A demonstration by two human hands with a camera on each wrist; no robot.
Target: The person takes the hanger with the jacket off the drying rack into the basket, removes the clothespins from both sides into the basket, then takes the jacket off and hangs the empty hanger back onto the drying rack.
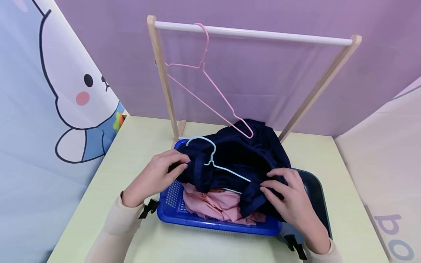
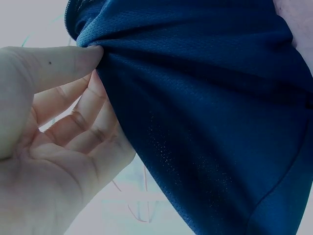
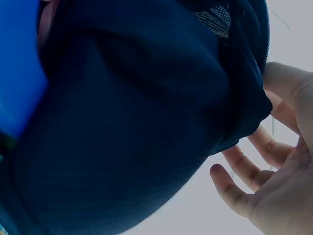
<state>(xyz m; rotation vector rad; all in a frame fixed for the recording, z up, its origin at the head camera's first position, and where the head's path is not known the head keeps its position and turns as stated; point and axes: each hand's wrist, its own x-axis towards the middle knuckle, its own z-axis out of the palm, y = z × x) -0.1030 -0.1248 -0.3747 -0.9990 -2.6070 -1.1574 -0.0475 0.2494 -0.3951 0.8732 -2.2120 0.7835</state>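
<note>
A navy zip-up jacket lies bunched over the blue basket, with a light blue hanger partly inside it. The hanger's hook and one shoulder show; fabric hides the rest. My left hand pinches the jacket at its left side, thumb on the cloth in the left wrist view. At the other side, my right hand pinches the jacket's edge between thumb and forefinger. Its remaining fingers are spread apart below the fabric in the right wrist view.
Pink cloth lies in the blue basket beneath the jacket. A dark green container stands at its right. Behind rises a rack with a white rod, from which a pink hanger dangles, its lower corner in front of the jacket.
</note>
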